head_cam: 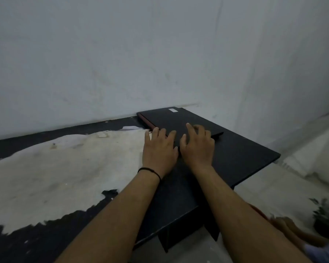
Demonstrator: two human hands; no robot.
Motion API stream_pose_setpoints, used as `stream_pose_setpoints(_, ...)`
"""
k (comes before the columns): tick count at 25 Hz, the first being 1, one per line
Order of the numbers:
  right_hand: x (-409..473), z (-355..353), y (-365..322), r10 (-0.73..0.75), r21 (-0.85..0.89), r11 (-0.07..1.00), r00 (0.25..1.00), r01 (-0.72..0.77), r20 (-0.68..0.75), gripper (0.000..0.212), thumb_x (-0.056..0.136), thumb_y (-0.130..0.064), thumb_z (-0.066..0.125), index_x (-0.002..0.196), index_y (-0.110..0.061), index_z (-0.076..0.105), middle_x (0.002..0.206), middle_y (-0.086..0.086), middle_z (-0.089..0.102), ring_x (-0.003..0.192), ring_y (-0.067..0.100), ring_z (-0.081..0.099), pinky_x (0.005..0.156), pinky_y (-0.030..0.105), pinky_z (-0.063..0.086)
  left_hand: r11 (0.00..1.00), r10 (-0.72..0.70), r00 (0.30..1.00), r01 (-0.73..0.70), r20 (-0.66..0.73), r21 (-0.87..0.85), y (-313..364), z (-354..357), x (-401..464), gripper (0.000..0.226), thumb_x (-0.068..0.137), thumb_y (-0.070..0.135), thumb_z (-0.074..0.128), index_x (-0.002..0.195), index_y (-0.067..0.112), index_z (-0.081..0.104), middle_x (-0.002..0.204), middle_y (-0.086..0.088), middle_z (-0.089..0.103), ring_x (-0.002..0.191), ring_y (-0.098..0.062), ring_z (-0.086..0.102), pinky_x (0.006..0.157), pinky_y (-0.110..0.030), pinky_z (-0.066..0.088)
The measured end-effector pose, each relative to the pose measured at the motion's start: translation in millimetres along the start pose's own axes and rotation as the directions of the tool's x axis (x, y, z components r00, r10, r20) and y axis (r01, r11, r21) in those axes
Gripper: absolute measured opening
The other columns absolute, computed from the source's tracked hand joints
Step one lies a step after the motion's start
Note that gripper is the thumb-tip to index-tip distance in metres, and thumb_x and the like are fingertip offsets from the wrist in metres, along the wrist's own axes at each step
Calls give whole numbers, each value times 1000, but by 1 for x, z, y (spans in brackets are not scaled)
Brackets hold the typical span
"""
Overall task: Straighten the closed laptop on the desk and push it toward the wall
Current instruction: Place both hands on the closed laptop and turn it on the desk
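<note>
A closed black laptop (171, 118) with a dark red edge and a small white sticker lies on the black desk (241, 154), its far corner close to the grey wall (141, 63). It sits at an angle to the wall. My left hand (158, 149) rests flat at the laptop's near left edge, fingers spread on the lid and desk. Beside it, my right hand (197, 145) lies palm down on the near part of the lid, fingers apart. Neither hand grips the laptop. A black band circles my left wrist.
The desk's top is worn, with a large pale patch (55, 168) where the black surface has peeled. The desk's right corner (277, 154) ends over a pale floor. A small dark plant (325, 219) stands at the lower right.
</note>
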State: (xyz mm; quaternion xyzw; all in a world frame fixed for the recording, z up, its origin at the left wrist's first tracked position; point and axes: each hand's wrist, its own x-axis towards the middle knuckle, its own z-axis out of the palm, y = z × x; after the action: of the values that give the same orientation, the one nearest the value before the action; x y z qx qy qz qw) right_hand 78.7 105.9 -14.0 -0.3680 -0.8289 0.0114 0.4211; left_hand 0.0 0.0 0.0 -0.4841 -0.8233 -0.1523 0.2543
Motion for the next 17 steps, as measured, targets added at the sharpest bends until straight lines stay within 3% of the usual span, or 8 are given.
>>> stream_pose_setpoints(3,9,15,34,173,-26,985,980,-172,96,49,97,-34,47,144,-19,48,139,12,49,118,33,47,90,47,44,999,19,999,-21,51,38,18,29,18,58,93,47,48,145,24,39,140,-9,50,135,-32,35,114,-53,24)
stream_pose_setpoints(7,31,32,77,437,31,893,881,-449,181,56,101,-40,40,152,-18,32,150,15,35,132,34,38,108,48,34,998,51,992,-54,113,24,38,65,46,57,96,49,45,146,24,38,143,-12,48,137,-33,33,115,-55,21)
stream_pose_setpoints(13,69,47,112,513,17,849,831,-528,215,67,100,-45,42,155,-13,22,156,15,33,140,35,30,112,49,27,987,134,978,-146,158,69,61,96,85,56,99,50,41,148,24,36,143,-14,47,136,-36,35,114,-58,23)
stream_pose_setpoints(17,85,56,117,523,-111,851,813,-513,255,68,97,-54,38,151,-12,32,151,12,43,138,35,33,109,50,27,989,142,978,-146,150,14,59,107,87,58,99,49,42,150,25,32,144,-12,47,129,-34,44,108,-53,36)
